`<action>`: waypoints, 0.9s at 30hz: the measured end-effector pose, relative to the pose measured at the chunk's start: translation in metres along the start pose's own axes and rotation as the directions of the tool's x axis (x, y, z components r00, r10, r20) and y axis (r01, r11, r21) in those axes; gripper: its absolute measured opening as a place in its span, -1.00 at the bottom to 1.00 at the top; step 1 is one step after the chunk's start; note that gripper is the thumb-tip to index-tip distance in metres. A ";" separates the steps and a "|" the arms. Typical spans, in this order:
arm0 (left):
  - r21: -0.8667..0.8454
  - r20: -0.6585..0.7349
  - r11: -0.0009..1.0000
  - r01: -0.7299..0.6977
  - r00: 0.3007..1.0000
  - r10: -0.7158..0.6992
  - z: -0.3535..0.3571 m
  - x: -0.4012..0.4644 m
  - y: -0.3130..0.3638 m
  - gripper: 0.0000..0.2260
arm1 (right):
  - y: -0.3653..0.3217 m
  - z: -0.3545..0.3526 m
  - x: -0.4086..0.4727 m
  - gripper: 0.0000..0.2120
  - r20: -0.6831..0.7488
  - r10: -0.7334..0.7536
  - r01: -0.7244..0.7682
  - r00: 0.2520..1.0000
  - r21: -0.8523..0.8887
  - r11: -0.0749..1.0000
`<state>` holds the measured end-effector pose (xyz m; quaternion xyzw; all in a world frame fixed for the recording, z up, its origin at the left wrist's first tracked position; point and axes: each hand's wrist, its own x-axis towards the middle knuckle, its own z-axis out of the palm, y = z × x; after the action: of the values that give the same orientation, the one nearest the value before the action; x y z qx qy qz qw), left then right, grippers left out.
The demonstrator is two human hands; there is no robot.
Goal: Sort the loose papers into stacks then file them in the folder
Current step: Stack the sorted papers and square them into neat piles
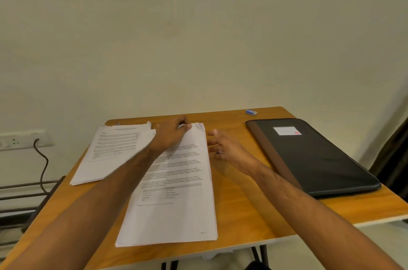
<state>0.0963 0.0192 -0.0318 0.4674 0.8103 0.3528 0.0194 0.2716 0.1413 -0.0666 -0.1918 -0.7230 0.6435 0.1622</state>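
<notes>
Two stacks of printed white paper lie on the wooden table (249, 210). The middle stack (176, 208) reaches from the front edge toward the wall. My left hand (171, 135) pinches the top far corner of that stack, fingers curled on the sheets' edge. A second paper stack (110, 154) lies to the left, partly under my left forearm. My right hand (223, 147) hovers just right of the middle stack with fingers spread and blurred, holding nothing. A closed black folder (313, 157) with a brown spine and a white label lies at the right.
A small blue and white eraser (251, 112) sits near the table's far edge, by the wall. A wall socket with a black cable (42, 159) is at the left, above a dark metal rack (24, 194). The wall stands directly behind the table.
</notes>
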 end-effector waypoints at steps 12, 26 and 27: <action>0.323 -0.309 0.939 -0.115 0.926 0.219 -0.063 -0.001 0.017 -0.74 | -0.043 0.010 0.003 -0.63 -0.214 -0.333 0.341 0.918 0.001 0.940; -0.721 -0.316 0.680 -0.134 0.937 -0.150 -0.065 -0.036 0.031 -0.72 | -0.080 0.007 -0.018 -0.72 -0.383 -0.380 0.442 0.842 0.086 0.893; -0.714 -0.329 0.689 -0.125 0.928 -0.173 -0.065 -0.036 0.032 -0.73 | -0.082 0.006 -0.020 -0.70 -0.386 -0.379 0.439 0.841 0.077 0.895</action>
<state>0.1165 -0.0345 0.0249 0.3353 0.5996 0.7247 0.0536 0.2804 0.1187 0.0145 -0.1336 -0.6502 0.6039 0.4412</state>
